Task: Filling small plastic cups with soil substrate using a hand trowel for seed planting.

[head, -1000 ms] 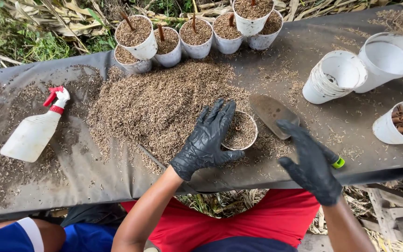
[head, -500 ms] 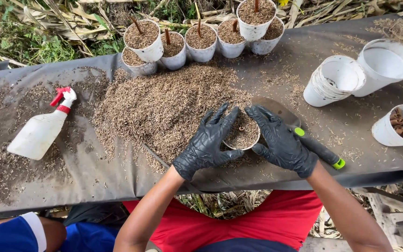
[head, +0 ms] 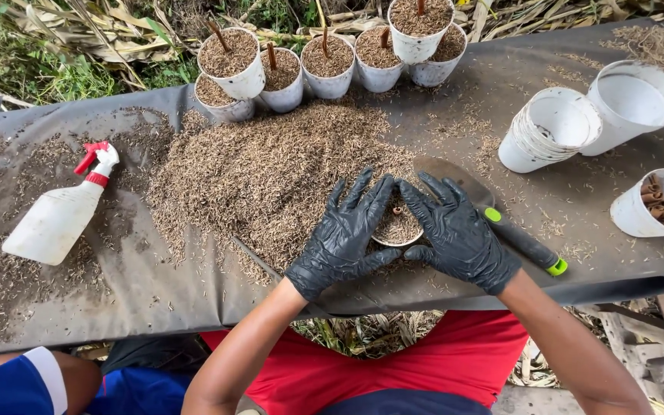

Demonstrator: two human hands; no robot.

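Since the earlier frame the right hand [head: 459,234] has come off the trowel's side and swung in to join the left hand [head: 345,234], so now both black-gloved hands cup the small white pot [head: 396,227] just below the middle of the frame, fingers spread and wrapped round its sides, fingertips nearly meeting over the husk filling. Bottom left there's a blue sleeve [head: 17,384] of another person poking in. Just right of the right hand lies the trowel [head: 493,215], blade partly tucked behind the fingers, green-tipped handle pointing toward lower right. Left of centre a white spray bottle [head: 59,215] with a red trigger lies on its side on the dark sheet [head: 155,296]. Behind the hands is a big heap of husks [head: 270,169]. On the right edge sits a white cup of brown cuttings [head: 659,204], and above it a stack of empty white cups [head: 551,127] lying tipped next to a bigger white bucket [head: 635,104]. Along the top middle is a row of filled pots [head: 324,61], most with a stick planted in them.
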